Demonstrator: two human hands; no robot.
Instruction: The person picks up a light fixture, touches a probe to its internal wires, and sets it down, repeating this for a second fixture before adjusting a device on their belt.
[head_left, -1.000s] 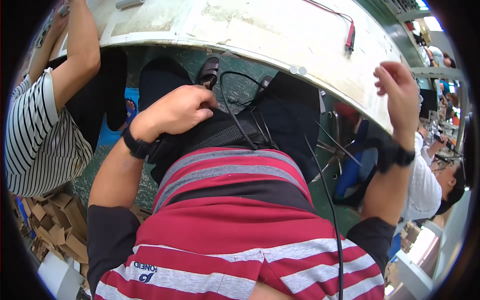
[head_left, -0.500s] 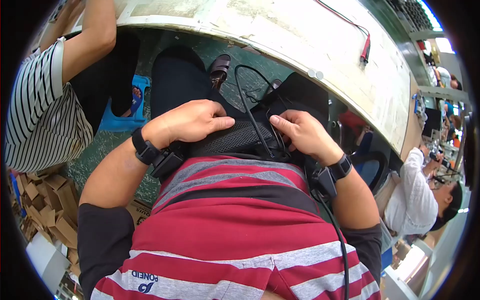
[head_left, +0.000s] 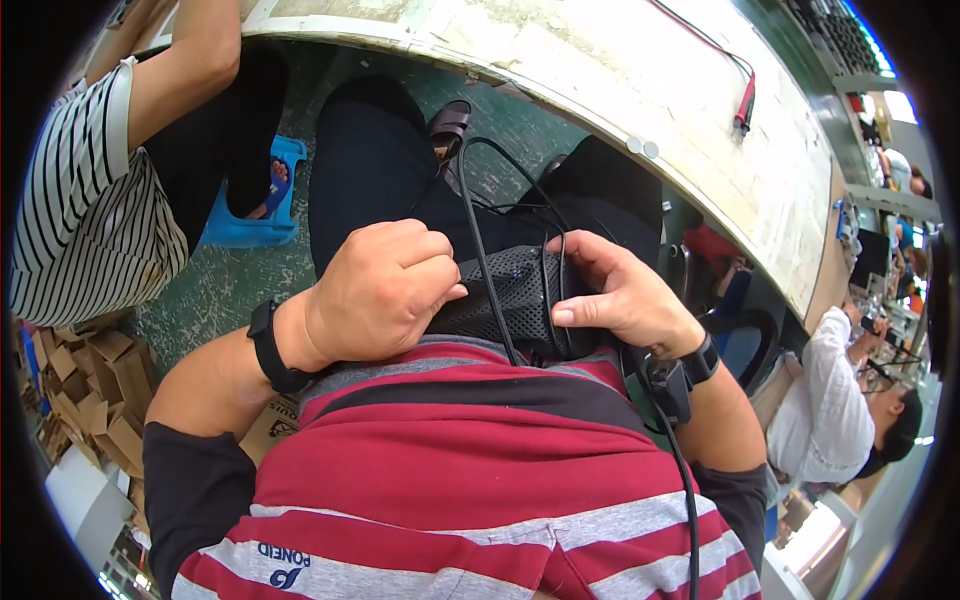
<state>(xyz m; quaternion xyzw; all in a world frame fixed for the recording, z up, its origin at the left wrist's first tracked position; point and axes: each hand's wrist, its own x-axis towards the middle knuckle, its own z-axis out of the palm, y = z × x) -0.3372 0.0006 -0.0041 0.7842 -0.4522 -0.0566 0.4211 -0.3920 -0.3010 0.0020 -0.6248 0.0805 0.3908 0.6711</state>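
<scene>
- Head view: the left hand [head_left: 375, 290] is curled into a loose fist, its fingertips pressed onto the left edge of a black mesh fabric pouch [head_left: 505, 295] at the person's waist, just above the red, grey and black striped shirt [head_left: 450, 470].
- The right hand [head_left: 620, 300] grips the pouch's right side, thumb lying flat along its lower edge, fingers bent over the top.
- Thin black cables [head_left: 480, 230] run across the pouch between both sets of fingers; what the pouch holds cannot be told.
- Beyond the fingertips lies the pale curved worktable [head_left: 640, 80].
</scene>
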